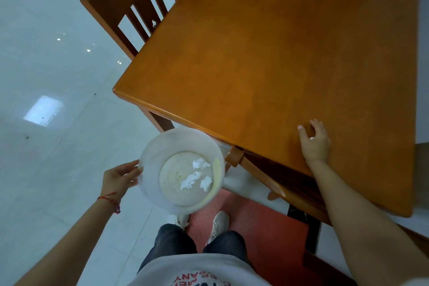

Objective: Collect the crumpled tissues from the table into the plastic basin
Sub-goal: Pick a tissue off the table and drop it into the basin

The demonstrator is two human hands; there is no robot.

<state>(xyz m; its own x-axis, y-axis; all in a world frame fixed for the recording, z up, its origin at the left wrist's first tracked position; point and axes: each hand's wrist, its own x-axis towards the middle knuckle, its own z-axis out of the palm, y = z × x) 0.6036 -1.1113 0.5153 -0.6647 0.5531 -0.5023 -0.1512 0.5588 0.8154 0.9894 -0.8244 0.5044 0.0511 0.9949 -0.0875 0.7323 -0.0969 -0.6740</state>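
The plastic basin (181, 170) is being gripped at its rim by the left hand (120, 177) below the table (267, 53) edge (three crumpled tissues (196, 176) are lying inside). A white scrap (311, 138) is being pinched in the curled right hand (314, 143) resting on the tabletop.

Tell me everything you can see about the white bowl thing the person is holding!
The plastic basin is round, whitish and a bit see-through, with tall walls and a flat bottom that looks slightly stained. It is held upright in the air, beside the table's near edge, above the floor. The left hand grips its rim on the left side; nothing else touches it. Three crumpled tissues lie loose on its bottom.
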